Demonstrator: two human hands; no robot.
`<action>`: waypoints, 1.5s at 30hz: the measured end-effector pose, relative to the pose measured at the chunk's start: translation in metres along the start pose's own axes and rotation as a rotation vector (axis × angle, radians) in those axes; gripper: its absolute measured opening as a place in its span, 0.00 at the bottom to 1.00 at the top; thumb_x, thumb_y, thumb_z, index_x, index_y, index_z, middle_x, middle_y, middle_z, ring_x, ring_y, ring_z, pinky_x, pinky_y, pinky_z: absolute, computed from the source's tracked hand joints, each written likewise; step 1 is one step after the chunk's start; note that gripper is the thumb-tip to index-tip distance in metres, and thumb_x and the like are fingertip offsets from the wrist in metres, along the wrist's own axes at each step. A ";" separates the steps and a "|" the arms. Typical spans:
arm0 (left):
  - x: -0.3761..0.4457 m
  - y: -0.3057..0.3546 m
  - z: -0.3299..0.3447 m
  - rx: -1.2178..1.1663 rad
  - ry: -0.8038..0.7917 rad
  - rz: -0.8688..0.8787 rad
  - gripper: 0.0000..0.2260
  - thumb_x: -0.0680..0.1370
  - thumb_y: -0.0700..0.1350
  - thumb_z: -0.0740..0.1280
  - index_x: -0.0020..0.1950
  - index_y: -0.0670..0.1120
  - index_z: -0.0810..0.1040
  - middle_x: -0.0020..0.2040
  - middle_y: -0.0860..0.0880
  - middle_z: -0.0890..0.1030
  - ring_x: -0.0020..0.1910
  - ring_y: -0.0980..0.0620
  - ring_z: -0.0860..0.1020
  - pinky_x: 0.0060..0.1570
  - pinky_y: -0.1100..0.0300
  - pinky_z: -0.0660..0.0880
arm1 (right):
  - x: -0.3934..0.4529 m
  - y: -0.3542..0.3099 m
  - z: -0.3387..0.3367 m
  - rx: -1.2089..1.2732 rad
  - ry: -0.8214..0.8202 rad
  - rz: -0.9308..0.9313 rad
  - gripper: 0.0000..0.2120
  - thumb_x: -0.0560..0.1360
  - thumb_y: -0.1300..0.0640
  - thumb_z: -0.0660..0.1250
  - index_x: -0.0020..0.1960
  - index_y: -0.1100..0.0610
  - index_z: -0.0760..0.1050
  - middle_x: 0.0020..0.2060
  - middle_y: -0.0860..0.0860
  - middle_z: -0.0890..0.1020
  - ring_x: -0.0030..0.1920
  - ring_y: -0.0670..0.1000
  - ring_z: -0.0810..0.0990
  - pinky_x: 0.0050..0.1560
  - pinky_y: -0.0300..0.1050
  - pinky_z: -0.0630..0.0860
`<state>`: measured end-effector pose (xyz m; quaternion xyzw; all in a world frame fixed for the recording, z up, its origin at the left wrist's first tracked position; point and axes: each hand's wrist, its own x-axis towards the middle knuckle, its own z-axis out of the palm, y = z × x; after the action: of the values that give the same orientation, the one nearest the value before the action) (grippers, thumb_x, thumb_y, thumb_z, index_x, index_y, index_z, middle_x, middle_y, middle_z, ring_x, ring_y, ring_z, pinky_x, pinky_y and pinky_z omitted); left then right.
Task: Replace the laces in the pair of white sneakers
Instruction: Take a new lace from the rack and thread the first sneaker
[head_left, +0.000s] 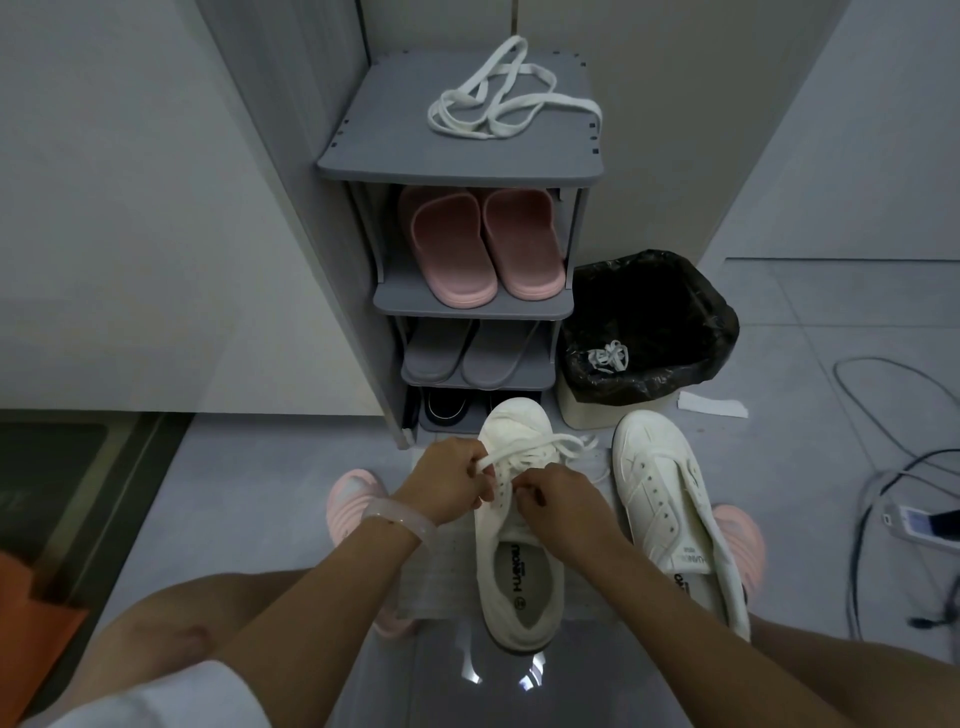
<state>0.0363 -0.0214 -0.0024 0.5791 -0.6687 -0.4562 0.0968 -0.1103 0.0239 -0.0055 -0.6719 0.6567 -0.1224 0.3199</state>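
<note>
Both hands, left hand and right hand, pinch the lace over the sneaker.

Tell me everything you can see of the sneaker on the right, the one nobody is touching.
The right sneaker is white, low-cut, with a smooth leather-like upper and a pale rubber-looking sole. Its eyelets are bare: no lace. It stands upright on the grey floor, toe toward the bin, and dark print shows on the insole. Neither hand touches it; its heel overlaps a pink slipper.

The right hand covers the sneaker's upper eyelets, so the lace's path there cannot be told. The black shoes on the rack's bottom shelf are mostly hidden. The phone is cut off by the right edge.
</note>
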 end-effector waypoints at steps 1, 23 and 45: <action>0.001 -0.001 0.000 0.051 0.012 0.031 0.03 0.73 0.33 0.66 0.41 0.38 0.78 0.33 0.51 0.76 0.30 0.61 0.72 0.30 0.74 0.69 | 0.000 0.000 0.000 -0.006 0.002 -0.004 0.13 0.78 0.57 0.58 0.49 0.58 0.80 0.37 0.49 0.78 0.43 0.50 0.76 0.39 0.41 0.66; 0.002 0.006 0.006 0.193 0.075 0.126 0.08 0.76 0.38 0.64 0.42 0.35 0.80 0.33 0.49 0.76 0.33 0.56 0.71 0.33 0.70 0.65 | 0.001 0.003 0.004 0.024 -0.002 0.002 0.12 0.77 0.57 0.59 0.43 0.60 0.79 0.28 0.43 0.68 0.36 0.47 0.71 0.34 0.40 0.63; -0.006 0.005 0.011 0.224 -0.165 -0.072 0.11 0.73 0.50 0.67 0.41 0.49 0.65 0.37 0.55 0.70 0.33 0.60 0.68 0.29 0.67 0.62 | 0.011 -0.002 0.007 0.315 -0.101 0.232 0.09 0.77 0.60 0.60 0.42 0.57 0.78 0.40 0.50 0.79 0.42 0.48 0.74 0.43 0.40 0.68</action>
<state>0.0278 -0.0110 -0.0029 0.5704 -0.6999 -0.4281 -0.0403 -0.1036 0.0154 -0.0125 -0.5385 0.6857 -0.1521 0.4654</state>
